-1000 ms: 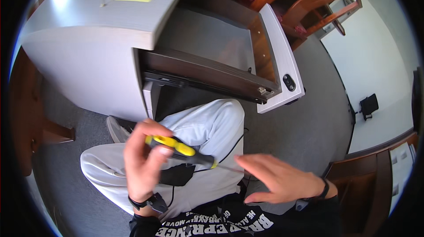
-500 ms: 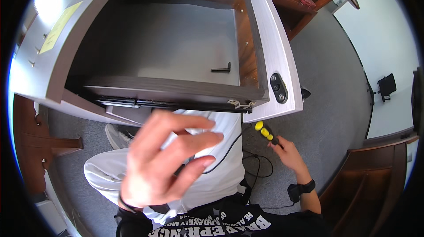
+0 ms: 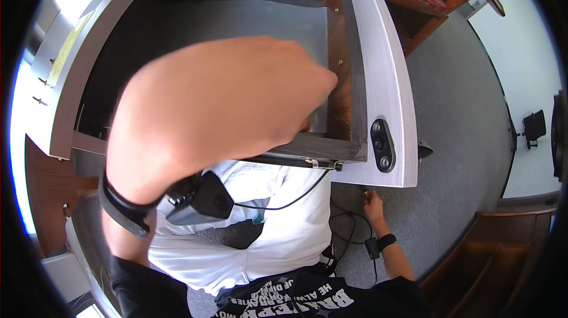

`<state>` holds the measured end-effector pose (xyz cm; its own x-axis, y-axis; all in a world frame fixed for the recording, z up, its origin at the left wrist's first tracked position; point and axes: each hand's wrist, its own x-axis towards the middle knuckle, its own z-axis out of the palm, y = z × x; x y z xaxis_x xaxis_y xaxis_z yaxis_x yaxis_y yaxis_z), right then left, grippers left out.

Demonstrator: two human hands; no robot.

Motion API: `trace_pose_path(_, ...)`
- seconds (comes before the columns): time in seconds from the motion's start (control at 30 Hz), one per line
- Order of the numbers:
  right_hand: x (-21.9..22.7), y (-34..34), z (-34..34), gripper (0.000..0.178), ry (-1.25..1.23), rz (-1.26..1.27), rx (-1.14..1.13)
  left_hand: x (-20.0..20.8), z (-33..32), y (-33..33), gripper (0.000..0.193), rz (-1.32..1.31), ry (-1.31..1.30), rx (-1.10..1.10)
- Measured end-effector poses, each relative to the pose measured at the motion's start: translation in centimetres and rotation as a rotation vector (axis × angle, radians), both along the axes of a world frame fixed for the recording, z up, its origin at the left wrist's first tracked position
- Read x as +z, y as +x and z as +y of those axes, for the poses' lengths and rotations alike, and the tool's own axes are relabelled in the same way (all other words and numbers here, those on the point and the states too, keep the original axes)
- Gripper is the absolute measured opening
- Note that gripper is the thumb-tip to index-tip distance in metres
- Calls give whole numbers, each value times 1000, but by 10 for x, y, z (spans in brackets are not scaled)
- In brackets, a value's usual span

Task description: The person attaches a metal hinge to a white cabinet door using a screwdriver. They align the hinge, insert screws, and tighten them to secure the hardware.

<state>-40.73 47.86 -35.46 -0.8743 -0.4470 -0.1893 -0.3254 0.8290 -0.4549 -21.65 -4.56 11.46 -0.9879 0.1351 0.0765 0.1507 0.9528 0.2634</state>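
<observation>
My left hand (image 3: 236, 93) reaches into the drawer, its back toward me and its fingers curled down out of sight. It looks closed, but anything inside it is hidden. Beneath it lies the drawer's grey bottom (image 3: 248, 13), and the spot where a small black L-shaped piece lay is covered. My right hand (image 3: 374, 205) is low, beyond the drawer front's near corner, closed round a yellow-and-black handled tool (image 3: 365, 192). Most of that tool is hidden behind the drawer front (image 3: 390, 81), a pale panel with a black oval fitting (image 3: 383, 145).
A metal runner with a bracket (image 3: 313, 163) lines the drawer's near side. Screws (image 3: 40, 101) stick up from the cabinet top at left. Black cable (image 3: 349, 217) loops on the grey carpet (image 3: 441, 99). Brown wooden furniture (image 3: 473, 253) stands at right.
My left hand has moved up from over my lap into the drawer and its fingers have curled down. The yellow-and-black tool has gone mostly out of sight behind the drawer front.
</observation>
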Motion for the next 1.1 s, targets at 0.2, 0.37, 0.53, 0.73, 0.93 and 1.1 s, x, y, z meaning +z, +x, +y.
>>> trace_pose_path(0.2, 0, 4, -5, 33, 52, -23, 48, 4, -3, -17, 21, -259, -6, -22)
trace_pose_path(0.37, 8, 7, -12, 34, 59, -11, 85, -2, -4, -39, 16, -405, 18, -6)
trace_pose_path(0.53, 66, 1, -49, 39, 12, 83, 82, 0, -11, -30, 13, -367, 148, -22)
trace_pose_path(0.73, 240, 9, -138, 31, -612, 56, 113, 28, 10, 9, 21, 43, 592, 145)
trace_pose_path(0.93, 380, 55, -217, 33, -1153, 253, 405, 6, 58, 27, 12, 486, 825, 241)
trace_pose_path(1.1, 408, 69, -259, 37, -1138, 288, 536, 1, 98, 34, 29, 379, 654, 427)
